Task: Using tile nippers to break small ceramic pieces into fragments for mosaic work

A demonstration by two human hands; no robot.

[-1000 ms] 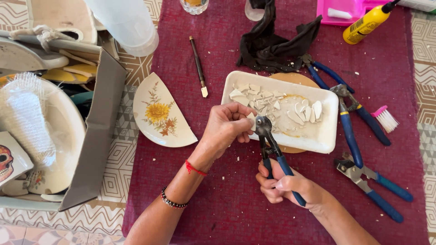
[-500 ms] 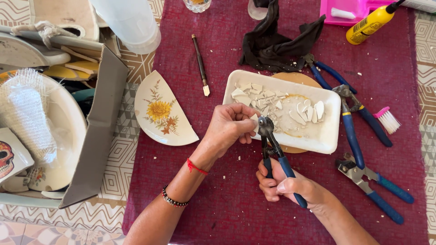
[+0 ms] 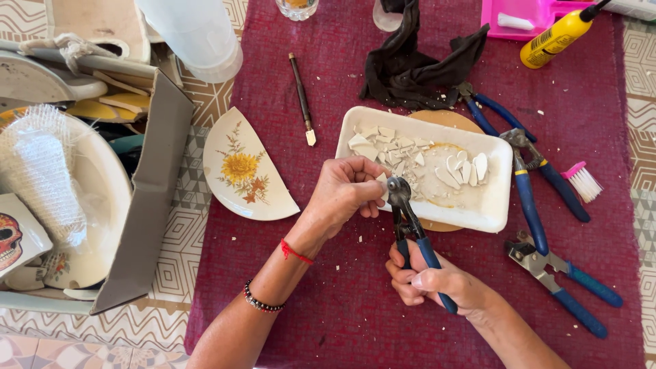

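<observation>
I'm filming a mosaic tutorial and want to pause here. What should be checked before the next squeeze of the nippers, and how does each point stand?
1. Shard held firmly: the left hand pinches a small pale shard. Ok.
2. Nippers gripped: the right hand wraps both blue handles of the nippers. Ok.
3. Jaws on the shard: the nipper head meets the piece's edge; the exact bite is too small to see. Cannot tell.
4. Fingers away from the jaws: the left fingertips sit right beside the head. Not ok.
5. Catch tray below: the white tray of cut pieces lies just beyond the head, not under it. Not ok.
6. Eye protection: not visible. Cannot tell.
</observation>
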